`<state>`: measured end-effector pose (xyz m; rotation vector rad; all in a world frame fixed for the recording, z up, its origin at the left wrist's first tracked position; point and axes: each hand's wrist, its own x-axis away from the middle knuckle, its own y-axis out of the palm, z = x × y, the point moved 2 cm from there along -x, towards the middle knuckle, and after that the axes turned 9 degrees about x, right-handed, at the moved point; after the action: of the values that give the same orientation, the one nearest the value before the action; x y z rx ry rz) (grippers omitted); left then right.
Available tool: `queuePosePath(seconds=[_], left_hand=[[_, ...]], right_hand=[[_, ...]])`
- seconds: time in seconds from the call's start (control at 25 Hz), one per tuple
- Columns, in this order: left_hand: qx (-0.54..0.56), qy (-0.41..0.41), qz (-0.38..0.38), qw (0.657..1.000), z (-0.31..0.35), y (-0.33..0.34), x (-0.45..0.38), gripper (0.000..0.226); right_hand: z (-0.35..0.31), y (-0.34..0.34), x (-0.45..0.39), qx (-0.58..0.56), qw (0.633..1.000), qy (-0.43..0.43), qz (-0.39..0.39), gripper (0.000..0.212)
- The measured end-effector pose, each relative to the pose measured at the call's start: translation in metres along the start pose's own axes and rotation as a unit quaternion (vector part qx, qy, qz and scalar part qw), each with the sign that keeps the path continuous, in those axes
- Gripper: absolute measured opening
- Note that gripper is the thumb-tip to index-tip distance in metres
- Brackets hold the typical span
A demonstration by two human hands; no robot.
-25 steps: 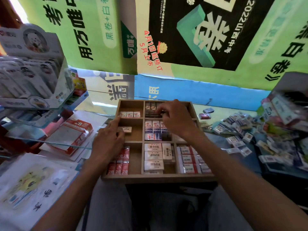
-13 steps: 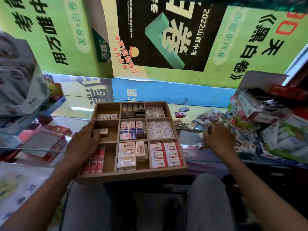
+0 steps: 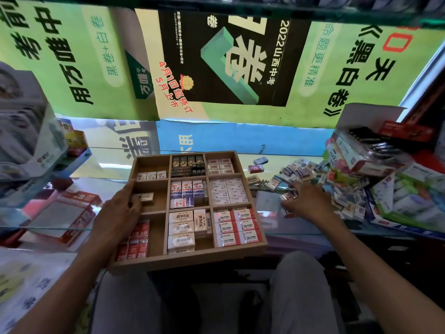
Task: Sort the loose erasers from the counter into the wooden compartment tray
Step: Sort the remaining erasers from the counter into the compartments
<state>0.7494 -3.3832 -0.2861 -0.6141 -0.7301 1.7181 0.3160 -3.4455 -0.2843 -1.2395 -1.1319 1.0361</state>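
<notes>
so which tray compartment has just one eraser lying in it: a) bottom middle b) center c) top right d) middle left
d: a single eraser lies alone in the middle-left compartment of the wooden tray, beside the left hand.

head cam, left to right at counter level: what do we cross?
Red 2B box → left hand on the tray's left edge → wooden compartment tray → right hand at the pile → loose erasers → stacked stationery boxes.
</notes>
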Motion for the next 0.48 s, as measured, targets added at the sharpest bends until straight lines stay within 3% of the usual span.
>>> queuePosePath(seconds=[0.08,0.2,0.28,0.48], left_hand=[[-0.009,0.000,0.004,1.000,0.000,0.000,0.001,0.048],[-0.008,0.003,0.004,1.000,0.000,-0.001,0.001,0.048],[-0.010,0.004,0.005,1.000,0.001,-0.001,0.001,0.049],[-0.001,0.001,0.004,1.000,0.001,-0.002,0.000,0.049]], right_hand=[[-0.001,0.001,-0.004,0.004,1.000,-0.006,0.024,0.052],[0.002,-0.004,-0.013,-0.033,0.992,0.015,0.123,0.040],[0.007,-0.015,-0.025,-0.071,0.983,0.057,0.158,0.046],[0.015,-0.021,-0.056,0.048,0.990,0.090,0.101,0.064]])
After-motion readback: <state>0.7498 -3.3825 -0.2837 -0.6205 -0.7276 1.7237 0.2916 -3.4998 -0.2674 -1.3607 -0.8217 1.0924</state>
